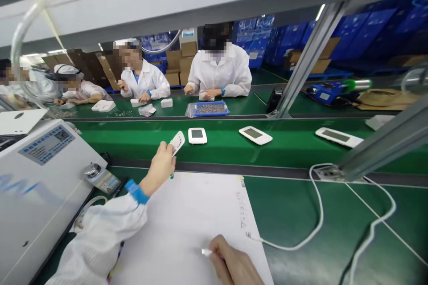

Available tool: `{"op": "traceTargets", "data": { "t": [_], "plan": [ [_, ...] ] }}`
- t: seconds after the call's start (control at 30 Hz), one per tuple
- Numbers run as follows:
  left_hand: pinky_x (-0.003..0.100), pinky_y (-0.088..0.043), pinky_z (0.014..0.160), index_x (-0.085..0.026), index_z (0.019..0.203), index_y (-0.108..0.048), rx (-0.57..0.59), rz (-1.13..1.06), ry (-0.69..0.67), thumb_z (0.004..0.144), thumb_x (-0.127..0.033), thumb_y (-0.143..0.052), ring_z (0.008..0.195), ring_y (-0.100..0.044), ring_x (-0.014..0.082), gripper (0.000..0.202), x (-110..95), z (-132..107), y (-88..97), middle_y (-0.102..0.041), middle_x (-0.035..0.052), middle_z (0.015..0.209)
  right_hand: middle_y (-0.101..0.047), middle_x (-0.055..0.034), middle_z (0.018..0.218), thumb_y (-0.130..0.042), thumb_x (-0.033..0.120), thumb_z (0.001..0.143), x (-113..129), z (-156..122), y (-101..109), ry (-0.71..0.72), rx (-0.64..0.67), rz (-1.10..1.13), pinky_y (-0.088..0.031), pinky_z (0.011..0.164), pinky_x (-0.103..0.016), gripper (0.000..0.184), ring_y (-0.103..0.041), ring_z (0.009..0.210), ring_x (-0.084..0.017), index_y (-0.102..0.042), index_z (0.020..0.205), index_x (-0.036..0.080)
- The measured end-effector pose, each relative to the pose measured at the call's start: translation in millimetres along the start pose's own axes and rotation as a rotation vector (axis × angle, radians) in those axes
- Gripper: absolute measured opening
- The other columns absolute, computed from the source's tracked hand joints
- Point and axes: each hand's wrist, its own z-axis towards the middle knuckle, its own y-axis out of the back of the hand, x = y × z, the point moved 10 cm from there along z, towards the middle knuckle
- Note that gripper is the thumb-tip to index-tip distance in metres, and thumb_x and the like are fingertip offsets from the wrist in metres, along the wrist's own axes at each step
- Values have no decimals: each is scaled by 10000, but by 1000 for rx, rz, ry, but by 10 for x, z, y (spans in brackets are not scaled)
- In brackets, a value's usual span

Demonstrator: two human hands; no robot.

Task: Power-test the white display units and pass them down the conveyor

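Note:
My left hand (161, 167) reaches out to the green conveyor belt (227, 151) and is closed on a white device (177, 141), gripping its near end. Another white device with a screen (197, 136) lies just right of it on the belt. Low in the view, my right hand (230, 262) rests on a white sheet (187, 222) and pinches a small white connector (206, 252). A white cable (314, 222) runs from the sheet's right edge across the green bench.
Two more white devices (256, 135) (338, 137) lie further right on the belt. A grey machine (40, 173) stands at my left. Several co-workers in white coats (219, 71) sit across the belt, with a blue tray of small parts (211, 108). An aluminium post (307, 62) slants up at right.

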Motion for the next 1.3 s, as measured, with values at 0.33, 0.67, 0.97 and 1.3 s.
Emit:
{"op": "traceTargets", "data": {
  "t": [0.33, 0.67, 0.97, 1.3],
  "plan": [
    [231, -438, 445, -176, 778, -629, 64, -286, 430, 757, -594, -742, 496, -520, 135, 434, 626, -1616, -28, -541, -39, 601, -599, 7, 736, -440, 276, 1054, 363, 71, 523, -20, -162, 129, -444, 512, -253, 166, -574, 568, -155, -541, 926, 239],
    [160, -397, 438, -197, 709, -590, -5, -428, 511, 628, -620, -859, 499, -452, 77, 508, 768, -1744, -129, -499, -91, 575, -614, -6, 750, -429, 277, 1063, 385, 104, 496, -26, -158, 120, -460, 521, -261, 213, -584, 592, -156, -547, 893, 229],
    [187, -439, 500, -208, 813, -661, -4, -463, 496, 664, -578, -860, 583, -523, 115, 446, 792, -1787, -98, -582, -62, 658, -643, 5, 705, -334, 333, 1100, 387, 85, 435, -12, -125, -29, -444, 519, -275, 273, -603, 538, -160, -511, 919, 231],
    [196, -461, 492, -211, 861, -676, -17, -461, 523, 621, -585, -883, 576, -561, 125, 490, 797, -1785, -106, -583, -67, 661, -632, 4, 688, -372, 328, 1099, 449, 39, 491, 53, -190, -24, -434, 518, -254, 270, -580, 528, -144, -530, 910, 218]
  ]
}}
